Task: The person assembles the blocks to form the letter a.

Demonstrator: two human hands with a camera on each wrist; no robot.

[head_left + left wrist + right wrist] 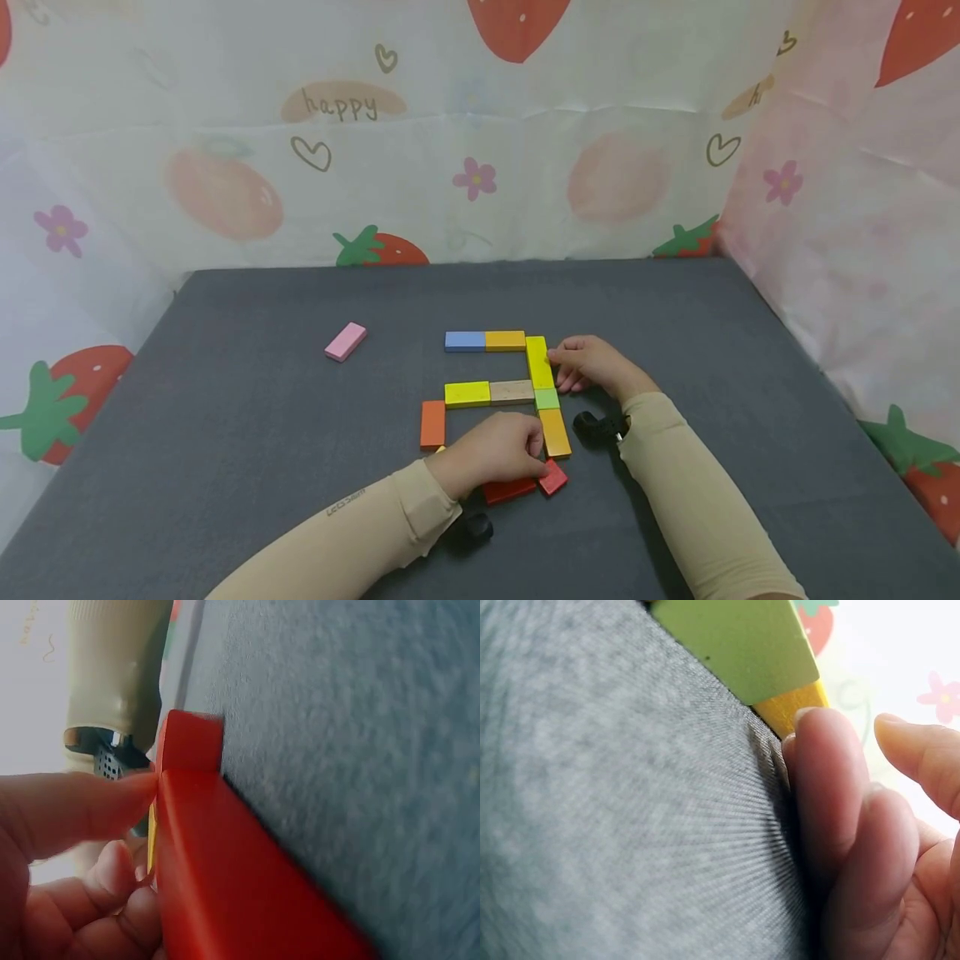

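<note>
Flat coloured blocks form a connected outline on the table. At its lower end lie a long red block (510, 491) and a small red block (553, 477), set at a slant. My left hand (491, 450) is above them; in the left wrist view its thumb touches the red blocks where they meet, the other fingers curled loosely apart from it. My right hand (596, 367) rests at the right side of the upright yellow block (539, 362), fingers loosely bent and thumb apart. Below that block sit a green block (547, 399) and an amber block (555, 433).
Blue (465, 342) and amber (505, 341) blocks form the top row. A yellow block (467, 394) and a wood-coloured block (512, 392) form the middle row, with an orange block (432, 425) at lower left. A pink block (346, 342) lies apart. Printed cloth surrounds the dark table (262, 400).
</note>
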